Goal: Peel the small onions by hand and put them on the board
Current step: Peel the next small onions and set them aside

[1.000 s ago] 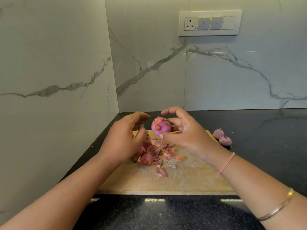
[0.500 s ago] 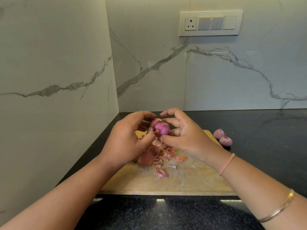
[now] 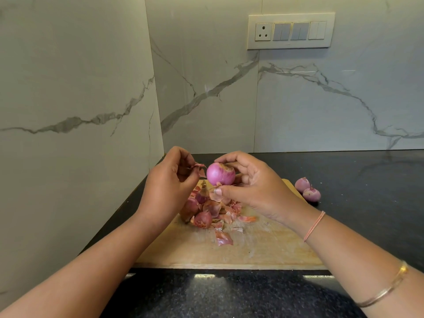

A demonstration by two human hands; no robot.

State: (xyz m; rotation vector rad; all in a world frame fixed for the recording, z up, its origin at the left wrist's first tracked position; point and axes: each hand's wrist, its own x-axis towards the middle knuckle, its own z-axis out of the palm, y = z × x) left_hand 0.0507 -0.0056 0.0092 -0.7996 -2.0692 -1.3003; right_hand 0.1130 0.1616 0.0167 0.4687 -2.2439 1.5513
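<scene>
My right hand point(image 3: 254, 187) holds a small pink onion point(image 3: 220, 173) between thumb and fingertips, above the far end of the wooden board point(image 3: 252, 246). Most of its surface is smooth and bare. My left hand point(image 3: 171, 182) pinches a strip of dry peel point(image 3: 199, 167) just left of the onion. Below the hands, several unpeeled onions point(image 3: 199, 214) lie in a heap of loose skins point(image 3: 223, 237) on the board. Two peeled onions point(image 3: 307, 189) sit on the black counter just off the board's far right corner.
The black stone counter point(image 3: 355, 198) runs to the right and in front of the board. Marble walls close in on the left and behind, meeting in a corner. A switch panel point(image 3: 290, 31) is mounted on the back wall.
My left hand has pulled a strip of peel away to the left. The onion has turned in my right hand and shows more bare surface.
</scene>
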